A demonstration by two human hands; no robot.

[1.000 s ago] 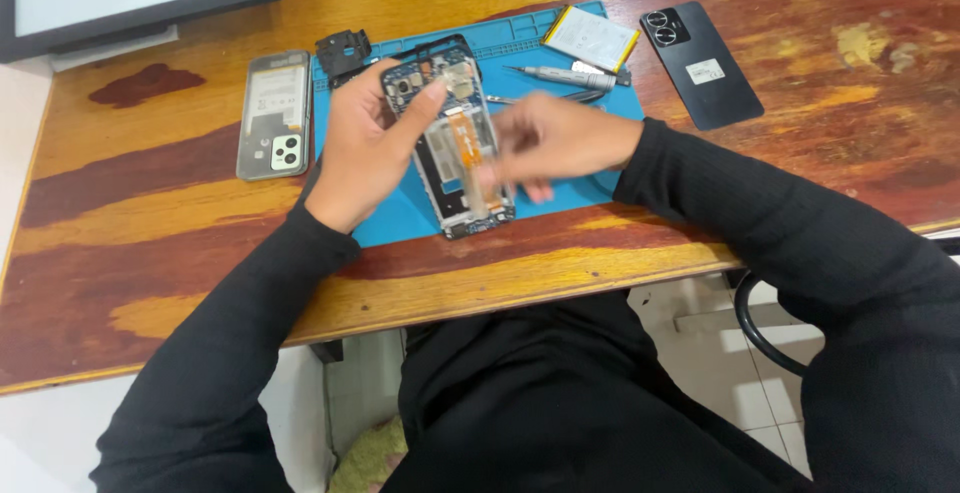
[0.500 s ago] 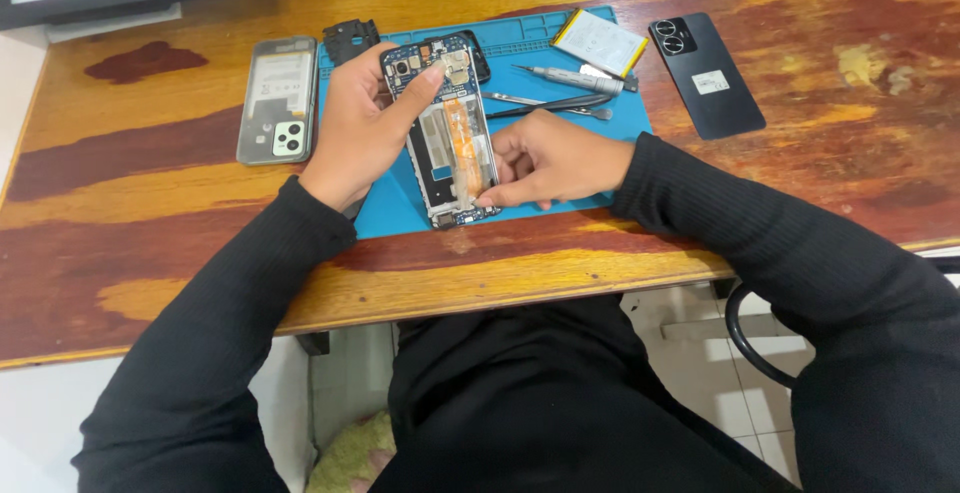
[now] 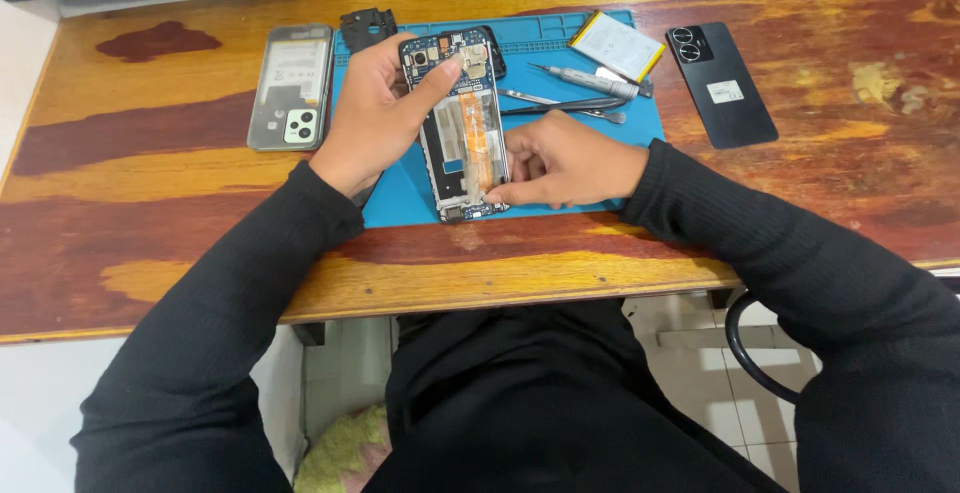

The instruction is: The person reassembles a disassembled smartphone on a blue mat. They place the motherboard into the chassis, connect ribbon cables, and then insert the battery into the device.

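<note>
Gripping the opened phone (image 3: 462, 128) on the blue mat (image 3: 600, 128), left hand (image 3: 375, 113) fingers closed round it, right hand (image 3: 565, 163) fingers pinching its edge.

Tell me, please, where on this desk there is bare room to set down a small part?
Bare wood lies left of the clear phone case, right of the black back cover, and along the near edge of the table. The blue mat is crowded: the opened phone, both hands, battery and tools.
</note>
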